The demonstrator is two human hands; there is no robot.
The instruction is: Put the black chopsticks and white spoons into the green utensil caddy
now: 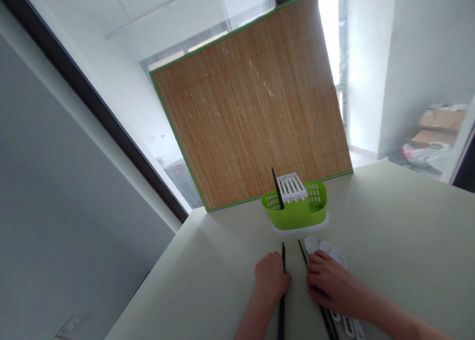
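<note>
The left grip [272, 275] is pinching a pair of black chopsticks [282, 315], with the thin tips pointing away past the fingers and the thicker ends running back toward the near edge of the view, beside the forearm. To its right, the right grip [328, 283] is curling its fingers over a second set of black chopsticks [326, 320]; the undersides of these fingers are hiding from view, so whether they are pressing together cannot be told. One thin tip is poking out ahead of the right grip, and the thicker ends are showing behind it. White spoons [338, 258] are lying beneath and just beside the right grip, their bowls showing ahead of the knuckles and their handles emerging behind the hand. Beyond both grips, a green holder [295, 217] is standing on a white base [300, 228], carrying a white slatted piece [292, 186] across its middle and a black stick [277, 189] leaning upright in its left part. Farther beyond the grips, a bamboo mat [252, 102] with green edging is standing upright behind the holder. The pale surface [389, 241] is supporting the spoons and the holder.
</note>
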